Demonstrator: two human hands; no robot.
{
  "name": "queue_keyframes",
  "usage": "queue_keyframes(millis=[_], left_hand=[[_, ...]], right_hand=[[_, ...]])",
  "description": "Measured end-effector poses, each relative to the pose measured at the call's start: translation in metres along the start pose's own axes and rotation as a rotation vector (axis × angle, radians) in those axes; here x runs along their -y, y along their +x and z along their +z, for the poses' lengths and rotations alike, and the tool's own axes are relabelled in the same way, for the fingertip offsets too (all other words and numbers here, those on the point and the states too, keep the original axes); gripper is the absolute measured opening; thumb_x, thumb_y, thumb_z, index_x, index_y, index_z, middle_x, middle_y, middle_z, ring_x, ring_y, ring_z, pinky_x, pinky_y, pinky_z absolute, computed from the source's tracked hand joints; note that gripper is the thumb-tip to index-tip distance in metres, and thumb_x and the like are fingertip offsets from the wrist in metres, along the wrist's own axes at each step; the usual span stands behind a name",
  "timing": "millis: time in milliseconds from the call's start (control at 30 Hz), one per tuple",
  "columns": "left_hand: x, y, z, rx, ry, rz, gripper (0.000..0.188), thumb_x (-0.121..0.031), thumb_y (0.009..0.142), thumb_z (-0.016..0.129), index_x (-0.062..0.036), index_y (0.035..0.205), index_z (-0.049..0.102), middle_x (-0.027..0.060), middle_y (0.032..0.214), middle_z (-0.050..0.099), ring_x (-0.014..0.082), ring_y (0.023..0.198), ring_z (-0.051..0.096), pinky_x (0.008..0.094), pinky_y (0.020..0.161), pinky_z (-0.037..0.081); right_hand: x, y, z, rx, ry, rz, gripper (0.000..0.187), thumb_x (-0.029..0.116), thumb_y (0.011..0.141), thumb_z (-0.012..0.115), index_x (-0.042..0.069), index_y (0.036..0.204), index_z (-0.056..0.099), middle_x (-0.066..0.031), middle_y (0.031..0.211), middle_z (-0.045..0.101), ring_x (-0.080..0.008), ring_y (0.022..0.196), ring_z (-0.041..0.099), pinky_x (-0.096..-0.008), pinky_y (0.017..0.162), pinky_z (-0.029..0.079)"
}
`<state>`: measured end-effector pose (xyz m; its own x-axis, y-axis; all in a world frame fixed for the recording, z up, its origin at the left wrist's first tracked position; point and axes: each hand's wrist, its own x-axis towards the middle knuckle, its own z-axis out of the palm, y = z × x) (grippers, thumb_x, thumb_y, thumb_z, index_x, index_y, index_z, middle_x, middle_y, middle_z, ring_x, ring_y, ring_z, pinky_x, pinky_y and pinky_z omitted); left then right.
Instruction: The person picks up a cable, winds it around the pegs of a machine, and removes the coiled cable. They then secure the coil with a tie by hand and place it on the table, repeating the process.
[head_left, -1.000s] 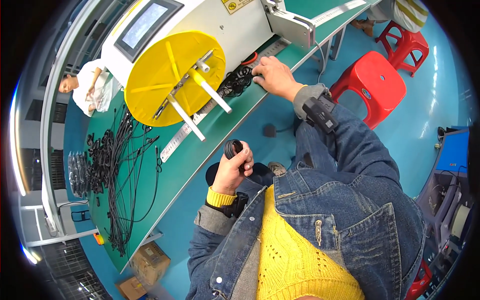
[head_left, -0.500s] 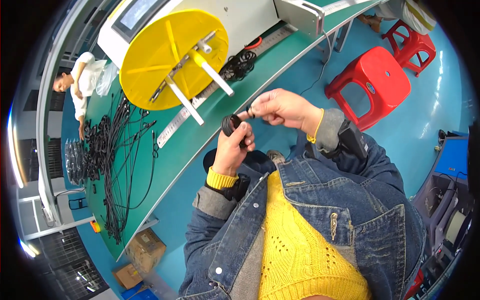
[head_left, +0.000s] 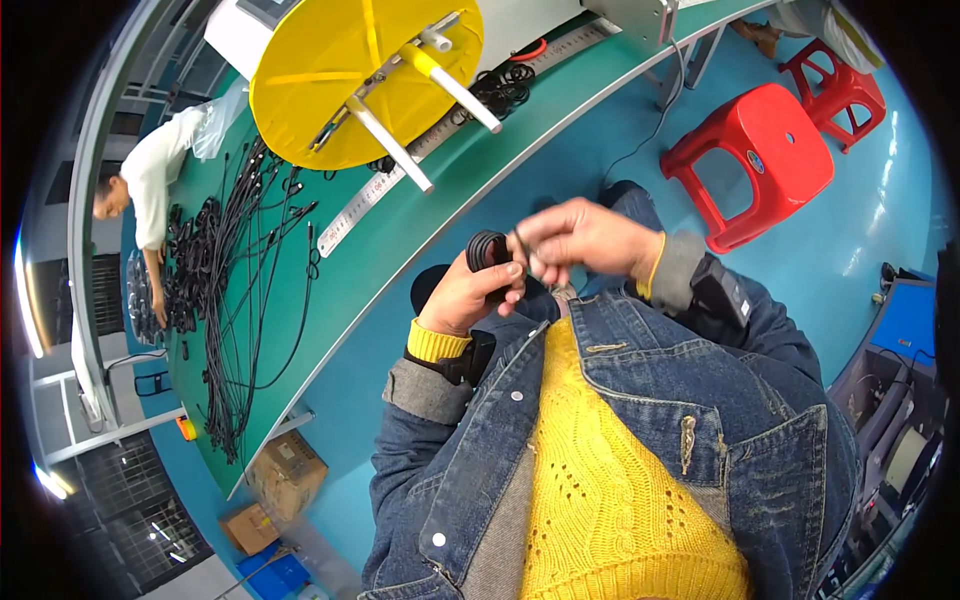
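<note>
I see the coiled black cable (head_left: 487, 252) clamped in my left hand (head_left: 470, 295), raised in front of my chest. My right hand (head_left: 580, 240), off the tabletop (head_left: 400, 235) a second ago, now pinches the coil's loose end, so binding looks underway.

A factory assembly workshop: a long green tabletop (head_left: 400, 215) carries bundles of black cables (head_left: 215, 260), a yellow cable reel (head_left: 340, 70) and a steel ruler (head_left: 400, 185); red plastic stools (head_left: 760, 150) stand on the blue floor (head_left: 870, 240).
</note>
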<state>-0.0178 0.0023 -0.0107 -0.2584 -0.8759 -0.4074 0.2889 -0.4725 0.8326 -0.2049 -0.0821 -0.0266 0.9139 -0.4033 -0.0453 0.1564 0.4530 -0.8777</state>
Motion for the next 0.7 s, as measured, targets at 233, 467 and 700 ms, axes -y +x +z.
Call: queue_keyframes(millis=[233,467,700], left_hand=[[0.004,0.001,-0.005,0.285,-0.127,-0.269,0.014,-0.011,0.078,0.058,-0.0006,0.083,0.050,0.0015,0.061,0.043,0.0060,0.046,0.038,0.0183,0.036,0.026],[0.002,-0.006,-0.007,0.251,-0.244,-0.219,0.013,-0.009,0.078,0.057,-0.0002,0.084,0.051,0.0020,0.062,0.044,0.0052,0.046,0.037,0.0176,0.035,0.025],[0.001,-0.001,0.001,0.169,0.125,-0.233,0.021,-0.011,0.075,0.060,0.0008,0.090,0.052,0.0017,0.062,0.044,0.0060,0.046,0.039,0.0182,0.036,0.026]], right_hand=[[0.051,0.018,-0.001,0.073,-0.668,0.138,0.037,0.010,0.082,0.054,0.009,0.119,0.054,-0.0027,0.070,0.061,-0.0078,0.050,0.054,-0.0210,0.049,0.047],[0.070,0.020,0.004,0.048,-0.593,0.229,0.046,0.010,0.072,0.064,0.012,0.117,0.057,-0.0037,0.066,0.060,-0.0084,0.047,0.054,-0.0220,0.043,0.044],[0.042,0.029,0.014,0.357,-1.105,-0.079,0.040,0.009,0.068,0.066,0.008,0.107,0.057,-0.0074,0.073,0.061,-0.0066,0.063,0.058,-0.0200,0.049,0.045]])
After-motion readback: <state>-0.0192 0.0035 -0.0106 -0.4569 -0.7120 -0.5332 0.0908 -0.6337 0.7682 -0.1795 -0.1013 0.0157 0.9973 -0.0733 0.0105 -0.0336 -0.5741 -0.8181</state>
